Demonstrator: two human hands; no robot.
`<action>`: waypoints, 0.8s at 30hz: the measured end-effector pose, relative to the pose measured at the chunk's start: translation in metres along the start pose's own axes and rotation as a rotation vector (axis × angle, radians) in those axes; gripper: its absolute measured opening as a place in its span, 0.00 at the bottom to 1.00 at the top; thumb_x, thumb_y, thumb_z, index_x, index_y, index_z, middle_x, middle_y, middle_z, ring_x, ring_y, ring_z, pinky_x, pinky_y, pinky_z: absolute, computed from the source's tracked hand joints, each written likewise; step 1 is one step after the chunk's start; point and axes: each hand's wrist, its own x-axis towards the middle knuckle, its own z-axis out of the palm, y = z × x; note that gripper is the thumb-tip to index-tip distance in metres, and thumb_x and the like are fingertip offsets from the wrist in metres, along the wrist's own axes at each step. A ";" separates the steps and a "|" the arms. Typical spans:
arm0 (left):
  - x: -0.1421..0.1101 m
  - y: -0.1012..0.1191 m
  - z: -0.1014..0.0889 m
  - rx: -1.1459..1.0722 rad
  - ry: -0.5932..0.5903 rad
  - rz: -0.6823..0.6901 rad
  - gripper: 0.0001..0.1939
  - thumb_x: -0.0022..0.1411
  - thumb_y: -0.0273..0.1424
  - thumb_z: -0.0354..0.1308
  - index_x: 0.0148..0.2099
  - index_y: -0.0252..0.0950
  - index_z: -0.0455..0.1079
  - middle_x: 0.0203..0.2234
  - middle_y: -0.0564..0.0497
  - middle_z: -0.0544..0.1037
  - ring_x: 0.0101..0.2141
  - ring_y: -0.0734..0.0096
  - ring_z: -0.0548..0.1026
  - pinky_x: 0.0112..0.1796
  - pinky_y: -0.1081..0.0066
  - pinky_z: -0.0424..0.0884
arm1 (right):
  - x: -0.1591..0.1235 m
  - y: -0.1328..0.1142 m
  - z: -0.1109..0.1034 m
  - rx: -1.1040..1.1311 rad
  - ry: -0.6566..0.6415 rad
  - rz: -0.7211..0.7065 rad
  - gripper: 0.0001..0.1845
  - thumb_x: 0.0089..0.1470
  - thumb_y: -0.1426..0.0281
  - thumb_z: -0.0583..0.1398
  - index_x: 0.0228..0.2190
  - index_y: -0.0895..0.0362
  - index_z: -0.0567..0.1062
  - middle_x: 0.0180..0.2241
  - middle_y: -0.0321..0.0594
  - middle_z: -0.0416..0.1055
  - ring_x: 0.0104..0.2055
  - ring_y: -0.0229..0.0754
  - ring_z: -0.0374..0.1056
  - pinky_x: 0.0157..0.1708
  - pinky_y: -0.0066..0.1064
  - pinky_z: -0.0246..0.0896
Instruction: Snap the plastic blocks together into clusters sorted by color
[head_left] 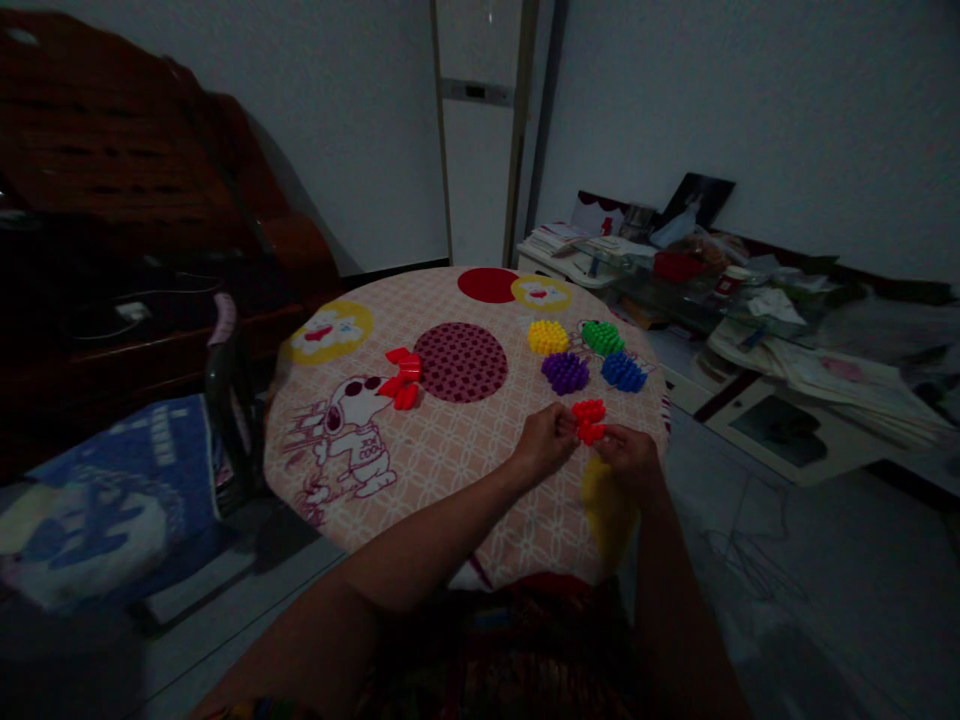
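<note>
Pinching a red plastic piece (590, 431) from opposite sides, the left hand (549, 438) and right hand (631, 455) each have a nearly closed grip on it over the cloth-covered round desk (465, 470). Just beyond it is a knobbly red cluster (589, 409), with a yellow cluster (547, 337), green cluster (603, 337), purple cluster (565, 373) and blue cluster (624, 371) farther back; glossy red pieces (409, 367) lie well to the left.

Left hand (547, 438) and right hand (632, 455) are both holding red bits (589, 411) over the bench (457, 470); yellow bits (547, 338), green bits (603, 337), purple bits (565, 373), blue bits (624, 372) are just sitting nearby.
</note>
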 end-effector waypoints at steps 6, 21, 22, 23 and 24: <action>-0.001 -0.003 -0.001 -0.056 -0.007 -0.040 0.11 0.48 0.18 0.61 0.36 0.34 0.69 0.29 0.53 0.75 0.28 0.77 0.73 0.31 0.76 0.70 | -0.003 -0.002 0.001 -0.096 0.134 0.016 0.19 0.42 0.55 0.65 0.30 0.57 0.82 0.19 0.39 0.72 0.23 0.43 0.66 0.24 0.31 0.55; -0.003 0.002 -0.002 -0.037 -0.028 -0.048 0.10 0.49 0.20 0.60 0.37 0.33 0.71 0.28 0.52 0.77 0.29 0.75 0.74 0.31 0.75 0.70 | 0.001 0.002 0.013 -0.197 0.150 -0.013 0.17 0.50 0.59 0.59 0.34 0.56 0.81 0.32 0.48 0.80 0.35 0.50 0.75 0.36 0.36 0.65; -0.003 0.002 -0.003 -0.030 -0.026 -0.043 0.10 0.49 0.20 0.60 0.37 0.33 0.71 0.28 0.52 0.77 0.29 0.75 0.74 0.31 0.75 0.70 | 0.002 0.003 0.014 -0.198 0.151 -0.013 0.16 0.50 0.59 0.59 0.34 0.56 0.81 0.33 0.48 0.81 0.35 0.50 0.76 0.37 0.36 0.66; -0.003 0.002 -0.003 -0.025 -0.024 -0.039 0.10 0.49 0.20 0.60 0.36 0.33 0.71 0.28 0.53 0.77 0.29 0.75 0.74 0.31 0.75 0.70 | 0.002 0.003 0.014 -0.199 0.151 -0.012 0.16 0.50 0.60 0.59 0.34 0.56 0.81 0.34 0.48 0.81 0.35 0.50 0.76 0.37 0.36 0.66; -0.003 0.001 -0.003 -0.022 -0.026 -0.037 0.10 0.49 0.20 0.60 0.36 0.33 0.71 0.28 0.52 0.77 0.29 0.75 0.74 0.31 0.75 0.70 | 0.003 0.004 0.014 -0.197 0.152 -0.011 0.16 0.50 0.60 0.59 0.35 0.56 0.81 0.34 0.48 0.81 0.35 0.49 0.76 0.37 0.35 0.66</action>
